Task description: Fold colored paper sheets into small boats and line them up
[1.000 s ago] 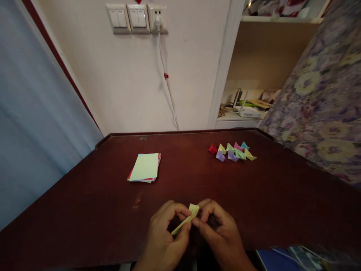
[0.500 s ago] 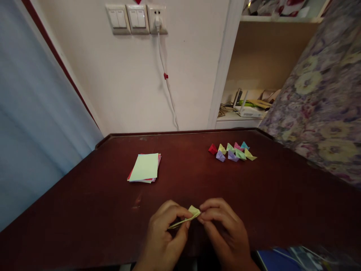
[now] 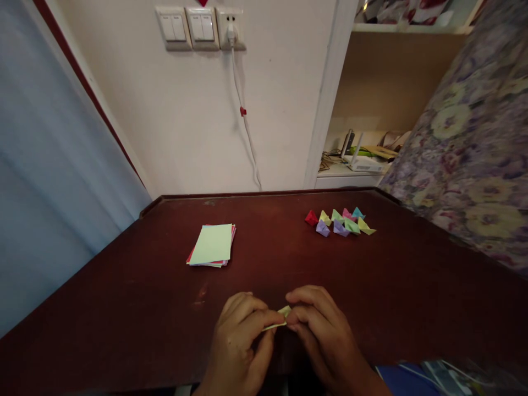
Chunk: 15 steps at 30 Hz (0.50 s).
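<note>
A small folded piece of yellow paper [image 3: 275, 326] is between my hands, just above the near part of the table. My left hand [image 3: 243, 338] pinches it between thumb and index finger and covers much of it. At its right end, the thumb and index finger of my right hand [image 3: 324, 335] close on the paper's edge. Farther off at the right lie several small folded paper boats [image 3: 341, 228] in red, yellow, green, purple, pink and blue. To the left, a stack of coloured paper sheets [image 3: 212, 245] has a pale green sheet on top.
The dark red table [image 3: 264, 247] has a raised rim along its back. A white cable [image 3: 247, 129] hangs from a wall socket [image 3: 231, 27]. A blue curtain [image 3: 53, 181] flanks the left side, a floral curtain [image 3: 466, 132] the right. Something blue [image 3: 402, 381] lies at the lower right.
The yellow paper has tipped flatter and shows less between my fingers. My left index finger has stretched farther right along it, and my right fingertips have come in against its end.
</note>
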Available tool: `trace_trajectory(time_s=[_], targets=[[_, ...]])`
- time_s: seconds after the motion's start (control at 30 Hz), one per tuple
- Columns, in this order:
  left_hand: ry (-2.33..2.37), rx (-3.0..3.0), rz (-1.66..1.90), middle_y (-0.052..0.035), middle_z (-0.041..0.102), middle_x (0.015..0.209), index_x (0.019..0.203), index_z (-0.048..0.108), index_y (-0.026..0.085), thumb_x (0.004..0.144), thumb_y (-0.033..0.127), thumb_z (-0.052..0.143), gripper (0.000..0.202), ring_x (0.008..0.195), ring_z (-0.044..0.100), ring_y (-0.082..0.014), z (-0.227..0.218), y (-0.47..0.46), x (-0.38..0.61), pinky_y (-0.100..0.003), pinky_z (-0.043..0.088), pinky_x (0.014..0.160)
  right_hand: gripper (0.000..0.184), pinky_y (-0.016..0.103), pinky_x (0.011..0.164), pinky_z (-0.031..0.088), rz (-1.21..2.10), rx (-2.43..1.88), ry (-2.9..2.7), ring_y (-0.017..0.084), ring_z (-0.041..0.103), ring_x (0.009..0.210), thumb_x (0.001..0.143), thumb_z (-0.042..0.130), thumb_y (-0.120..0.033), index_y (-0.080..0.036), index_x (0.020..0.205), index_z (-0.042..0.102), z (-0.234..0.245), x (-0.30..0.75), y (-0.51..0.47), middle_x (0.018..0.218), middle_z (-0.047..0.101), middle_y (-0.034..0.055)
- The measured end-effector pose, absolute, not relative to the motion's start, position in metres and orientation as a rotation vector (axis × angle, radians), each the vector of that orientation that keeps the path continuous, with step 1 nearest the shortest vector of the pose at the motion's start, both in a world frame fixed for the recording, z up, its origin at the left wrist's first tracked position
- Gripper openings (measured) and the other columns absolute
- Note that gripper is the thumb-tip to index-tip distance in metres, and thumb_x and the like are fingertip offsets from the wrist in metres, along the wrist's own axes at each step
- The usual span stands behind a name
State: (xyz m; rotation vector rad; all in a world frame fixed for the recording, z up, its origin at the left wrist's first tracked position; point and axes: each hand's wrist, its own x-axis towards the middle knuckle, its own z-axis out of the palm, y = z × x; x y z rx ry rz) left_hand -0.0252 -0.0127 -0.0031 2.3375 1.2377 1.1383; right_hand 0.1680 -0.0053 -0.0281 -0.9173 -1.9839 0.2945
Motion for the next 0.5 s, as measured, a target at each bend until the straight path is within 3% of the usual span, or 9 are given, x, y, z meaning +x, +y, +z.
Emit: trace_trajectory(time_s=[0.23, 0.37, 0.5], targets=[[1.198, 2.398, 1.138, 0.0002, 0.071, 0.085, 0.102, 0.068, 0.027, 0.086, 0.001, 0.055, 0.034, 0.080, 0.067, -0.0189, -0.007, -0.014, -0.029, -0.043, 0.043, 0.099, 0.019, 0.033, 0.085, 0.051, 0.583, -0.915, -1.966, 0.021, 0.064, 0.098, 0.094, 0.050, -0.008, -0.026, 0.093, 0.057, -0.020, 0.168, -0.007, 0.104, 0.065, 0.0042], [1.284, 2.131, 1.185, 0.0010, 0.072, 0.086, 0.103, 0.065, 0.028, 0.084, 0.009, 0.063, 0.026, 0.083, 0.068, -0.0206, -0.008, -0.016, -0.027, -0.034, 0.050, 0.083, 0.015, 0.028, 0.078, 0.050, 0.773, -0.901, -1.777, 0.017, 0.063, 0.087, 0.098, 0.048, -0.013, -0.027, 0.095, 0.055, -0.024, 0.165, -0.012, 0.093, 0.063, 0.0010], [1.357, 1.850, 1.101, -0.0004, 0.072, 0.084, 0.099, 0.071, 0.026, 0.079, 0.014, 0.070, 0.024, 0.080, 0.067, -0.0217, -0.001, -0.015, -0.022, -0.030, 0.050, 0.072, 0.008, 0.029, 0.078, 0.049, 0.864, -0.961, -1.626, 0.018, 0.061, 0.085, 0.099, 0.050, -0.020, -0.026, 0.096, 0.054, -0.032, 0.160, -0.017, 0.091, 0.061, 0.0012]])
